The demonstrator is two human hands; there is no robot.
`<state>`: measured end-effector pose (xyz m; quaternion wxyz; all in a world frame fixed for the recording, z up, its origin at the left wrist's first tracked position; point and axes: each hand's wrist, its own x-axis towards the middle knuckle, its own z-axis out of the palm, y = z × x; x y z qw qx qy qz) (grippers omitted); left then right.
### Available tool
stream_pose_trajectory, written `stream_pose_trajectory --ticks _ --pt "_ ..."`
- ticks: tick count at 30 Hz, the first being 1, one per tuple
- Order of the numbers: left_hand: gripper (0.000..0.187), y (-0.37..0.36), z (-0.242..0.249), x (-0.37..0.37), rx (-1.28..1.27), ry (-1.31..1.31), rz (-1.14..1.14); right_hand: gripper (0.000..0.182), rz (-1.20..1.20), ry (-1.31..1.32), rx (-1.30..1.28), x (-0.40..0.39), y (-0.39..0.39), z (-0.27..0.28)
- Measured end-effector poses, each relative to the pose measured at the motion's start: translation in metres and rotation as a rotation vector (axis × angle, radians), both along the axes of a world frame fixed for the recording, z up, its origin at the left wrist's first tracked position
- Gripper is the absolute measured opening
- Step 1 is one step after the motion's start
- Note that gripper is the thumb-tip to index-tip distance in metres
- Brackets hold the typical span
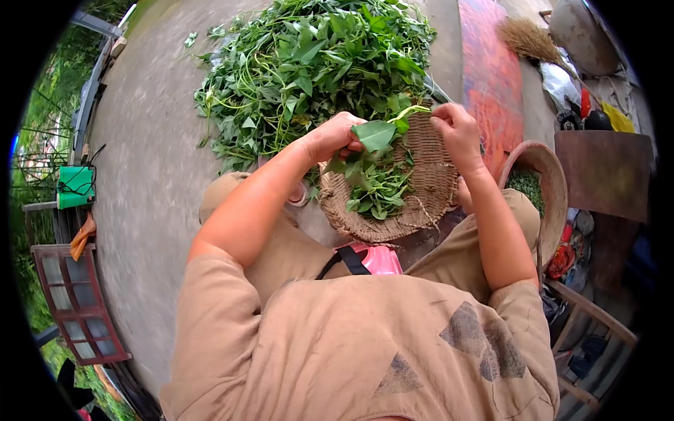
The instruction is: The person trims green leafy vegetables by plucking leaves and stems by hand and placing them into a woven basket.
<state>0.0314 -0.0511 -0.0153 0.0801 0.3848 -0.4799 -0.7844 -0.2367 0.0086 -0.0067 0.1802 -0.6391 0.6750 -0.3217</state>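
Both hands are raised over a woven basket (435,151) between my knees. My left hand (335,137) is closed on a leafy green sprig (375,135), whose broad leaf hangs beside the fingers. Opposite it, my right hand (456,133) is closed in a pinch at the pale stem end of this sprig. Whether the stem sits between those fingertips is hard to make out. Loose picked leaves (379,193) lie inside the basket, below the hands. Just beyond it rises a large heap of leafy vines (316,70) on the concrete floor.
A round basin (554,179) with chopped greens stands by my right knee. Farther right are a straw broom (528,40), a reddish board (490,77) and a wooden frame (590,312). A window frame (78,302) and green box (76,186) are at left.
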Motion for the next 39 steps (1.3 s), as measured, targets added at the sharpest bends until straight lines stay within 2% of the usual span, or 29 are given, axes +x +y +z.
stream_pose_trajectory --ticks 2,5,8,9,12,13,16,17,20,21,24,26,29,32,36,37,39 --pt "0.016 -0.002 -0.003 -0.001 -0.02 -0.002 -0.035 0.027 -0.01 0.203 -0.137 -0.007 -0.009 -0.005" --pt "0.015 0.002 0.008 -0.002 -0.084 -0.033 -0.065 0.042 0.027 0.351 -0.299 -0.002 -0.016 -0.002" --pt "0.016 0.0 0.006 -0.001 -0.044 -0.021 -0.069 0.051 0.023 0.171 -0.158 -0.014 -0.022 -0.01" --pt "0.016 -0.002 0.006 0.0 -0.029 -0.024 -0.071 0.044 0.064 0.115 -0.104 -0.022 -0.025 -0.01" --pt "0.012 -0.003 -0.003 -0.001 -0.251 0.027 -0.096 0.035 0.097 -0.061 -0.139 -0.031 -0.033 -0.014" --pt "0.013 -0.002 0.003 -0.001 -0.347 -0.02 -0.137 0.032 -0.005 -0.403 -0.064 -0.028 -0.034 -0.017" --pt "0.015 -0.002 -0.005 0.0 -0.956 -0.303 -0.218 0.032 -0.182 -0.708 -0.145 -0.033 -0.039 -0.007" --pt "0.014 -0.001 -0.007 0.001 -1.091 -0.318 -0.213 0.03 -0.281 -0.726 -0.123 -0.035 -0.037 -0.001" --pt "0.013 0.0 -0.012 0.0 -1.213 -0.295 -0.203 0.026 -0.19 -0.396 -0.167 -0.039 -0.033 0.002" --pt "0.013 0.0 -0.012 0.0 -1.217 -0.29 -0.196 0.017 -0.054 -0.402 -0.201 -0.035 -0.032 0.002" --pt "0.014 0.001 -0.012 -0.002 -1.222 -0.275 -0.178 0.015 0.337 -0.092 -0.156 -0.024 -0.027 0.003" --pt "0.014 0.0 -0.011 -0.002 -1.224 -0.263 -0.167 0.019 0.398 0.016 -0.007 -0.015 -0.021 0.003" --pt "0.015 0.0 -0.014 -0.002 -1.204 -0.249 -0.135 0.024 0.456 0.093 0.062 -0.014 -0.018 -0.003" --pt "0.016 -0.003 -0.014 -0.003 -1.195 -0.241 -0.104 0.022 0.441 0.07 0.262 -0.014 -0.016 0.001" --pt "0.021 -0.001 -0.006 -0.005 -1.218 -0.242 0.037 0.016 0.4 0.14 0.208 -0.012 -0.014 -0.001" --pt "0.025 0.003 0.003 -0.008 -1.185 -0.325 0.093 0.015 0.368 0.174 0.171 -0.013 -0.014 -0.004" --pt "0.026 0.004 0.011 -0.008 -1.131 -0.213 0.143 0.014 0.305 0.229 0.132 -0.015 -0.014 -0.006"
